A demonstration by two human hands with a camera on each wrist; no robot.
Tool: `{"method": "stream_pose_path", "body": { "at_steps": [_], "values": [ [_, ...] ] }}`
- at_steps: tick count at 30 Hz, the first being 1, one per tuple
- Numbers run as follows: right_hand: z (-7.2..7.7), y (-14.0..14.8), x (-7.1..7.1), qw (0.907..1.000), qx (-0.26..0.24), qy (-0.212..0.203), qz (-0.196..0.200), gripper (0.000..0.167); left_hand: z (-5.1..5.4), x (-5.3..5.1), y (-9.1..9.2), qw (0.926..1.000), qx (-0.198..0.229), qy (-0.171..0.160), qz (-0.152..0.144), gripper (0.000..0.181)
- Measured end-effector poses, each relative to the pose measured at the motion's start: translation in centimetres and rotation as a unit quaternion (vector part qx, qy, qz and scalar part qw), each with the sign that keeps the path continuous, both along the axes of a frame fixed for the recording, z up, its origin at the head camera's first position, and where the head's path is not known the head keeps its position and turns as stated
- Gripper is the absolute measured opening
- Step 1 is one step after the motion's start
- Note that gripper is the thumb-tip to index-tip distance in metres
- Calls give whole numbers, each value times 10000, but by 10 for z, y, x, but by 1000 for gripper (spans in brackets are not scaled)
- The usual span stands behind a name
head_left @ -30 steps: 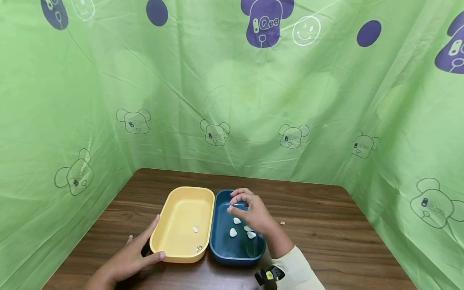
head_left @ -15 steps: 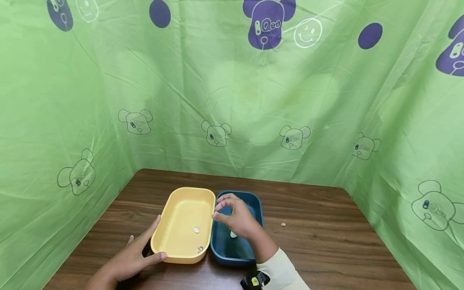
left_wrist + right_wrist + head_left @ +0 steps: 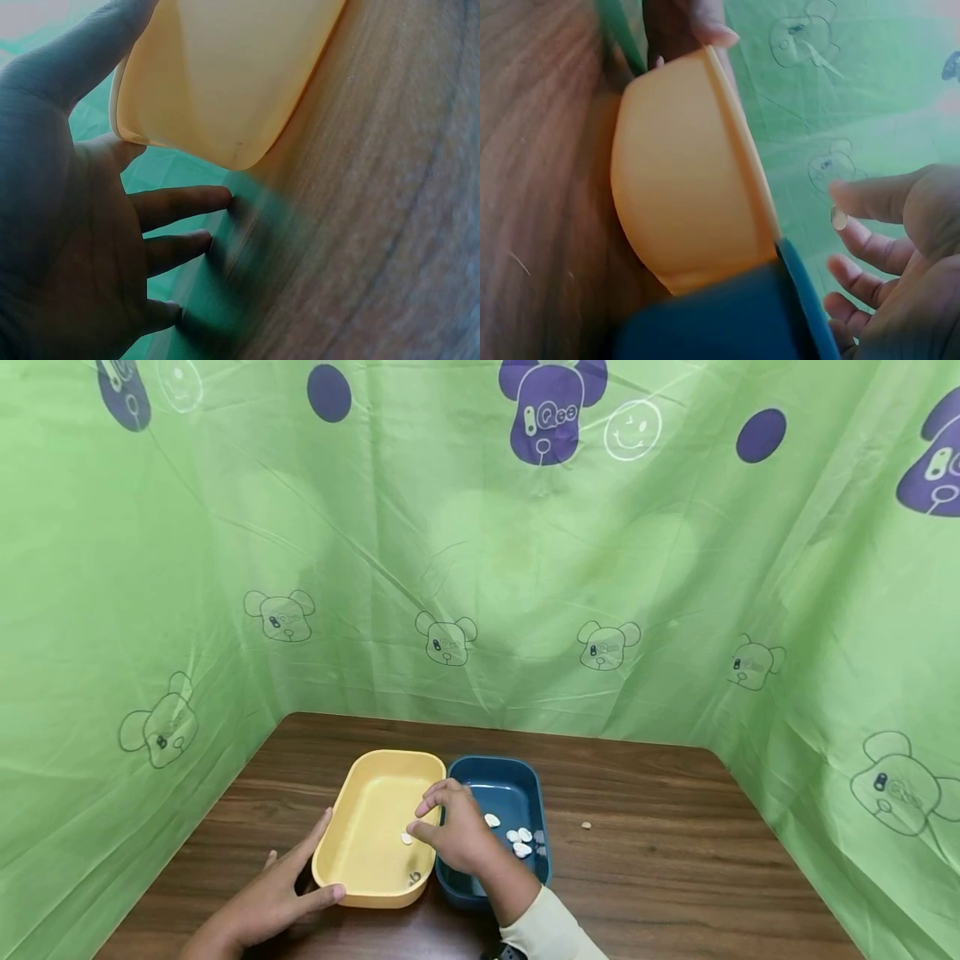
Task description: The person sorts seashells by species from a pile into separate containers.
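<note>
A yellow tray (image 3: 378,777) and a dark blue tray (image 3: 491,760) stand side by side on a table. My left hand (image 3: 273,889) rests against the yellow tray's near left corner, thumb at the front rim and straight fingers along the side; the left wrist view shows the extended fingers (image 3: 180,206). Over the yellow tray's right side, my right hand (image 3: 453,831) pinches a small whitish piece (image 3: 839,218), shaped like a garlic clove, between thumb and forefinger. Just below those fingertips a similar white piece (image 3: 406,838) lies in the yellow tray. Several more white pieces (image 3: 522,850) lie in the blue tray.
A small beige bit (image 3: 586,826) lies on the brown wooden table (image 3: 660,860) right of the blue tray. Green patterned cloth (image 3: 525,568) surrounds the table behind and at both sides. A grey mark (image 3: 415,878) shows at the yellow tray's near end.
My right hand has moved left and nearer, from above the blue tray to above the yellow tray, still pinching the piece. The left hand stays at the yellow tray's corner.
</note>
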State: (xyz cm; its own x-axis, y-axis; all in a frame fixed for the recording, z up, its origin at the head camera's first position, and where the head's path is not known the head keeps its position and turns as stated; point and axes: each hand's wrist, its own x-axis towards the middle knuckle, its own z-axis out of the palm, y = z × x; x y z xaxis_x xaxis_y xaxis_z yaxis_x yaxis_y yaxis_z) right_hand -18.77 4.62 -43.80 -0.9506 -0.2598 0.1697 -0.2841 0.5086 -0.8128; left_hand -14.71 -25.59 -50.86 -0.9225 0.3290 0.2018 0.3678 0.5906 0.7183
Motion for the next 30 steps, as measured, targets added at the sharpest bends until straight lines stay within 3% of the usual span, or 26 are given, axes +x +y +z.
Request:
{"method": "stream_pose_path", "body": {
  "at_steps": [8,16,30],
  "values": [
    [1,-12,6,9997,115,-21,-208,17,-1,-1,0,9999,-51,156,11,107],
    [0,-15,5,9999,147,5,-19,13,-2,0,1,9998,-73,160,35,107],
    [4,3,3,9998,148,158,49,8,-2,0,0,9998,-79,190,51,108]
  ]
}}
